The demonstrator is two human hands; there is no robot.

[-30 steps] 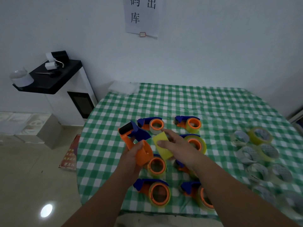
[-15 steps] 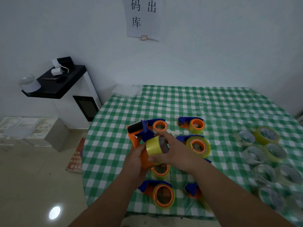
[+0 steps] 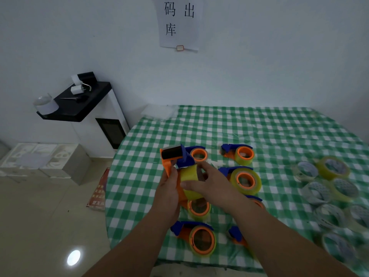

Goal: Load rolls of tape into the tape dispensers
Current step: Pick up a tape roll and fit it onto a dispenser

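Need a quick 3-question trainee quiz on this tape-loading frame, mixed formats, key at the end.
1. True or false: the left hand holds the orange dispenser above the table.
2. The right hand has its grip on: A) scissors B) a yellow tape roll C) a cup.
3. Fill in: the spare tape rolls lie on the ____ side of the checked tablecloth.

Key: 1 true; 2 B; 3 right.

Left hand grips an orange dispenser; right hand holds a yellow tape roll against it
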